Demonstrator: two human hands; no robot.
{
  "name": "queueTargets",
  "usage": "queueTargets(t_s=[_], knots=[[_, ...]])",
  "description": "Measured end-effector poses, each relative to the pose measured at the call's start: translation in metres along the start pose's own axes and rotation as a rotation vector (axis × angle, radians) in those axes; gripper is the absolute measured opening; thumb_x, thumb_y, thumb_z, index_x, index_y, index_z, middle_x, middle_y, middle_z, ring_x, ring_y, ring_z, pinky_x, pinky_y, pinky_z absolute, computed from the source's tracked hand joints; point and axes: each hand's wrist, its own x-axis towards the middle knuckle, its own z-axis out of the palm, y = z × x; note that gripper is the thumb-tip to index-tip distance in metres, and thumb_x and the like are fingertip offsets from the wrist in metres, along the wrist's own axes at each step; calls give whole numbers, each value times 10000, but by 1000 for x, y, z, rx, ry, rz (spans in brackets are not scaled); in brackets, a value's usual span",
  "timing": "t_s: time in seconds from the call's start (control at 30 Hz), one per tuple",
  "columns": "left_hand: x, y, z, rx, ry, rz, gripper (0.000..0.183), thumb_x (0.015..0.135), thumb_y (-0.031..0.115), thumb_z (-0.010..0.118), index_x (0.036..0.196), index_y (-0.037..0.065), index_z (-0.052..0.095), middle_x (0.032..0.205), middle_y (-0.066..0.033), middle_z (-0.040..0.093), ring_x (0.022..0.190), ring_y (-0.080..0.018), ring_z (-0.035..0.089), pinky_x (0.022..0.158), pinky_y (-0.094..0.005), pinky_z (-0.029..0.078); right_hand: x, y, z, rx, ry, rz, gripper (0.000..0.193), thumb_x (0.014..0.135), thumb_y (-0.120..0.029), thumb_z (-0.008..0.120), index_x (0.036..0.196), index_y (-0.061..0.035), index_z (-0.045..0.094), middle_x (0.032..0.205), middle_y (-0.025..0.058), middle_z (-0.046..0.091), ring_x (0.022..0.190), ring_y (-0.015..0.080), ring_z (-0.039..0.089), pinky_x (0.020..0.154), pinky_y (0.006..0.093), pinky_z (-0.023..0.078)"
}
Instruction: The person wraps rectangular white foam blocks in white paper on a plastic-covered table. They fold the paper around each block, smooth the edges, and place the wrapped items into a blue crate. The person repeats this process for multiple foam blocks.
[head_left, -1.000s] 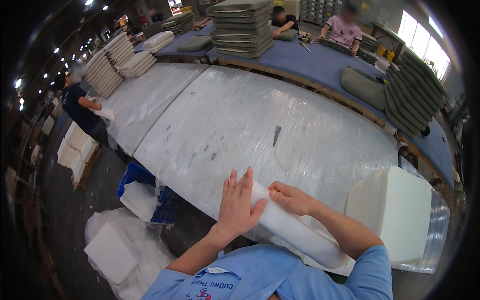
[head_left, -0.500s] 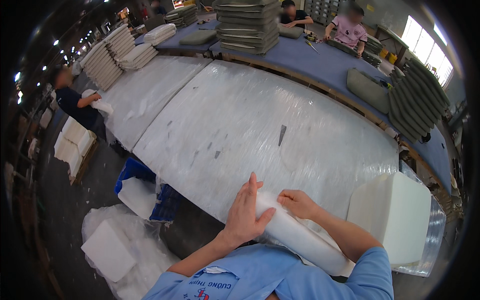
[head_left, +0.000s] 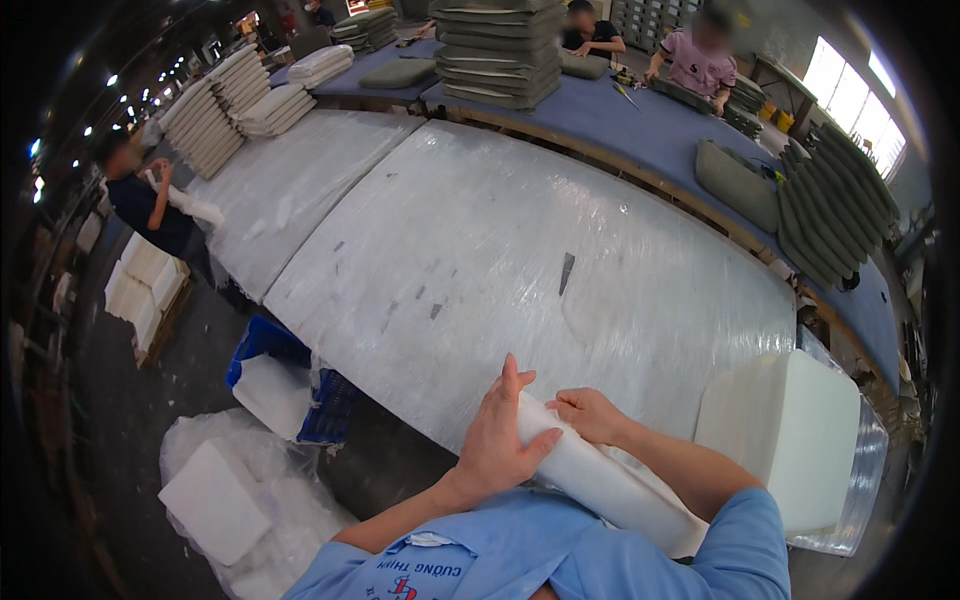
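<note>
A long white padded piece point(head_left: 610, 470), seemingly a foam cushion in a thin white cover, stands on edge against my front at the table's near side. Its far end is between my hands. My left hand point(head_left: 500, 430) grips the left of that end, fingers stretched up along it and thumb across its near face. With curled fingers, my right hand point(head_left: 590, 412) pinches the white cover at the top edge. What lies inside that pinch is hidden. Along the right side of the piece the cover hangs loose, partly behind my right forearm.
Stacked white foam pads point(head_left: 780, 440) stand at the right of the plastic-wrapped table point(head_left: 480, 240). A blue crate point(head_left: 330, 405) and a plastic bag of white pads point(head_left: 215, 500) sit at lower left. Green cushion stacks point(head_left: 500, 60) line the blue table point(head_left: 640, 130) beyond. Several people work around.
My right hand has shifted slightly along the top edge, still pinching the cover. My left hand has barely moved. The person at far left has raised a hand with white material.
</note>
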Motion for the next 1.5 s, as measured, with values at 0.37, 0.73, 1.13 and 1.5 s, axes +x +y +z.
queueTargets(t_s=[0.37, 0.73, 1.13, 1.5], knots=[[0, 3, 2, -21, 25, -20, 1125, 957, 299, 754, 1656, -60, -52, 1521, -329, 455, 1402, -491, 453, 1180, -541, 373, -1, -50, -15, 138, -118, -175, 380, 1090, -357, 588, 968, -13, 694, 780, 90, 616, 765, 153, 562, 715, 358, 475], [-6, -1, 2, -43, 37, -28, 1093, 967, 293, 734, 1656, -64, -36, 1522, -333, 450, 1408, -493, 442, 1185, -546, 354, -21, -43, -19, 241, 30, -250, 368, 1077, -381, 604, 1078, -21, 678, 854, 140, 672, 804, 217, 612, 770, 394, 503], [-1, -6, 9, 16, 67, 79, 1076, 966, 279, 751, 1661, -66, 5, 1482, -344, 486, 1328, -466, 510, 1139, -519, 397, -25, -1, -17, 333, 66, -216, 269, 1093, -289, 604, 1119, -25, 647, 887, 122, 662, 861, 157, 614, 785, 355, 503], [-6, -7, 7, -60, 43, 90, 955, 1001, 230, 700, 1663, -61, 75, 1489, -315, 483, 1355, -440, 485, 1168, -537, 356, -30, -1, -23, 100, 34, -171, 231, 1068, -272, 600, 1084, -51, 665, 936, 190, 718, 855, 318, 689, 789, 410, 530]])
